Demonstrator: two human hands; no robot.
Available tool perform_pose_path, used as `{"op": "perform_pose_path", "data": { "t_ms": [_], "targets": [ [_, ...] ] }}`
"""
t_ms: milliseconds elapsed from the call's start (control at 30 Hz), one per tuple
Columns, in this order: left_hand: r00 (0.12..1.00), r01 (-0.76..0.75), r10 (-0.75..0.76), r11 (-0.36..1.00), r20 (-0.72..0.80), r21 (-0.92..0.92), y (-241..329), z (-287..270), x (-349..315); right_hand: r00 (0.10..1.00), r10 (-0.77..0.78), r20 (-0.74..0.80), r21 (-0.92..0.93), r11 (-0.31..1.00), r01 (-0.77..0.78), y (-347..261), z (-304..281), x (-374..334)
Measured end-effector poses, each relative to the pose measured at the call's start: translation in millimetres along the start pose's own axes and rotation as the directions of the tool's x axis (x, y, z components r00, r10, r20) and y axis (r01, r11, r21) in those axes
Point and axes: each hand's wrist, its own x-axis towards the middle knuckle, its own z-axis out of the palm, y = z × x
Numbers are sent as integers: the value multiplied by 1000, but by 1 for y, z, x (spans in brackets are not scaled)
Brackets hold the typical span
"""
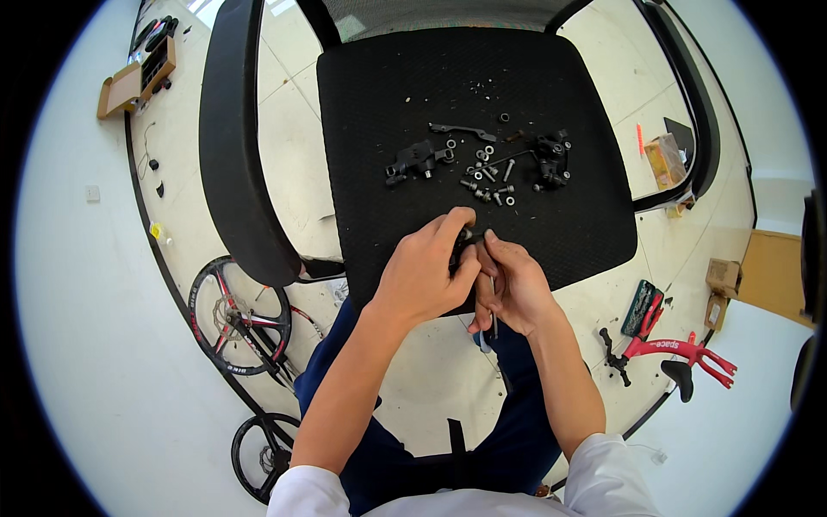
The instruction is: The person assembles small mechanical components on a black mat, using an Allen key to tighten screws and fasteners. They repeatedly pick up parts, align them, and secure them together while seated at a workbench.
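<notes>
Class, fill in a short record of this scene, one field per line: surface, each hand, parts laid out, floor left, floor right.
Surface: black chair seat
Left hand: fingers closed on a small dark part, mostly hidden
Right hand: beside the left, with a thin metal rod between its fingers
Parts laid out: two black mechanisms, narrow bracket, bolts, washers
Floor left: two wheels, open carton
Floor right: red frame

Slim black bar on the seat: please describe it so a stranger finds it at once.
On the black chair seat, find the silver bolts and washers near the middle. The slim black bar lies just beyond them, toward the mesh backrest. Its long shape with widened ends sets it apart from those small pieces.
</notes>
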Motion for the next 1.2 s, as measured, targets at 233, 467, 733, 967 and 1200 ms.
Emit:
{"op": "perform_pose_path", "data": {
  "t_ms": [233,467,733,967,1200],
  "targets": [
    [959,268,-235,932,157,-244,0,-8,10,994,-67,-90,-319,947,35,-10,11,-13],
    [791,591,-478,436,382,-679,0,-13,20,651,-723,230,-915,66,397,-14,21,-50],
    [710,672,-499,267,498,-691,8,-12,17,476,-225,850,-477,-713,514,-14,49,-41],
    [672,679,-465,74,577,-731,18,-9,13,543,-365,756,-652,-340,678,-26,55,-8],
    [642,724,-361,-6,676,-690,11,-3,11,865,-458,204,-227,837,497,-47,59,20]
  ]
}}
